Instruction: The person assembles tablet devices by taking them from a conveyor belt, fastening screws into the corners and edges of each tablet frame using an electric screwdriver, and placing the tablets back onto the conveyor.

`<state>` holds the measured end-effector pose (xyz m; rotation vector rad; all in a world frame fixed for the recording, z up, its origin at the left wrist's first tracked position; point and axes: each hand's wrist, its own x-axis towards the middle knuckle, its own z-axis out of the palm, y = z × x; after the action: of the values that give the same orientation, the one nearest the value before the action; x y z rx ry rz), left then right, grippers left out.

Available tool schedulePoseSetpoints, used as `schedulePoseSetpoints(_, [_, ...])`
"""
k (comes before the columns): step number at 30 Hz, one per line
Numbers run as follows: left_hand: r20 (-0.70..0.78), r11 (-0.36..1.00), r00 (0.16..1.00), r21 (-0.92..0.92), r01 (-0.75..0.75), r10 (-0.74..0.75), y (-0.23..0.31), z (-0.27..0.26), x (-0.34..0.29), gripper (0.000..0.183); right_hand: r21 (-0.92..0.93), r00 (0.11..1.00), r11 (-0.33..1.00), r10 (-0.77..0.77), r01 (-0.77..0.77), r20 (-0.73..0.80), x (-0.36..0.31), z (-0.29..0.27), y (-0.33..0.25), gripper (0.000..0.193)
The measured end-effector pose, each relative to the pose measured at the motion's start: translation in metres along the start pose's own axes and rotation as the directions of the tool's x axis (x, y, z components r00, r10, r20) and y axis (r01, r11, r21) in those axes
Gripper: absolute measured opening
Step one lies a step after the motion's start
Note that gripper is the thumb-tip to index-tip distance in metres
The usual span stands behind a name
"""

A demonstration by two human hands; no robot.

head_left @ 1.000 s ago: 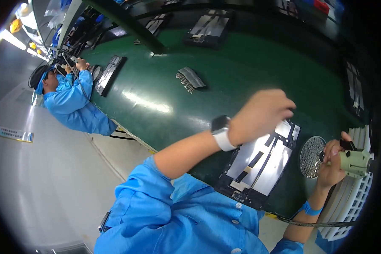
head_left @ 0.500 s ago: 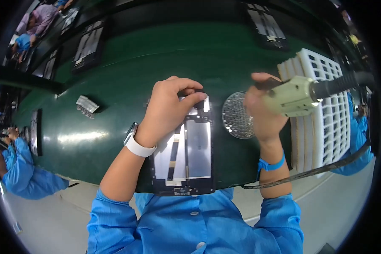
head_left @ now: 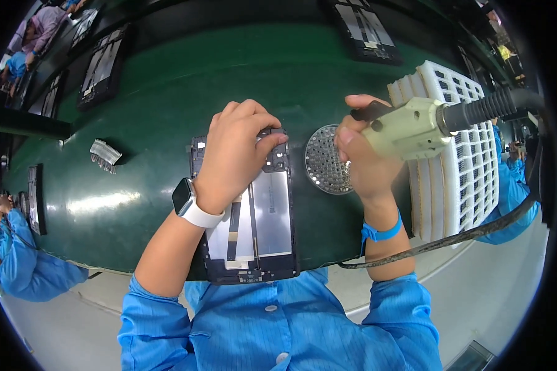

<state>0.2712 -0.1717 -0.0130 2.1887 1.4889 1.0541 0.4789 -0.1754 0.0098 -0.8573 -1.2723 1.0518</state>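
Note:
A dark-framed tablet [head_left: 272, 213] lies with its inside exposed on the green bench in front of me, showing silver plates and a dark ribbon strip. My left hand [head_left: 238, 142] rests over its top end, thumb and fingers closed together by the upper right corner; whatever they pinch is hidden. In my right hand [head_left: 371, 157] is a pale green electric screwdriver [head_left: 408, 130] with a black lever, held above the bench. Its tip cannot be made out. Just left of that hand sits a round dish [head_left: 323, 162] with many small silver pieces, partly covered by my fingers.
A stack of white foam grid trays [head_left: 464, 154] stands at the right. The tool's black cable [head_left: 439, 245] runs along the bench's near edge. A small bundle of metal strips [head_left: 105, 154] lies at left. More tablets [head_left: 365, 31] lie along the far side. Other people work at both sides.
The whole view has shifted a little, so everything sits further left. My right hand and the screwdriver, blurred before, look sharper now. My left hand stays at the tablet's top corner.

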Motion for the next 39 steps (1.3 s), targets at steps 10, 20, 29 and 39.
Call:
schedulePoseSetpoints(10, [0.261,0.95,0.926,-0.084,0.301,-0.271,0.001,-0.013,-0.001,0.011,0.27,0.999,0.962,0.023,-0.032,0.037,0.011,0.029,-0.008,0.035])
schedulePoseSetpoints(20, [0.315,0.917,0.891,-0.12,0.379,-0.327,0.001,-0.025,-0.005,0.011,0.261,0.997,0.962,0.072,-0.077,0.03,0.016,0.071,0.011,0.027])
schedulePoseSetpoints(29, [0.29,0.914,0.905,-0.167,0.369,-0.312,-0.004,-0.021,-0.008,0.009,0.248,0.996,0.966,0.054,-0.069,0.068,0.015,0.071,0.019,0.023])
schedulePoseSetpoints(39, [0.268,0.919,0.917,-0.182,0.35,-0.296,-0.005,-0.019,-0.009,0.008,0.177,0.993,0.981,0.062,-0.08,0.104,0.011,0.069,0.021,0.026])
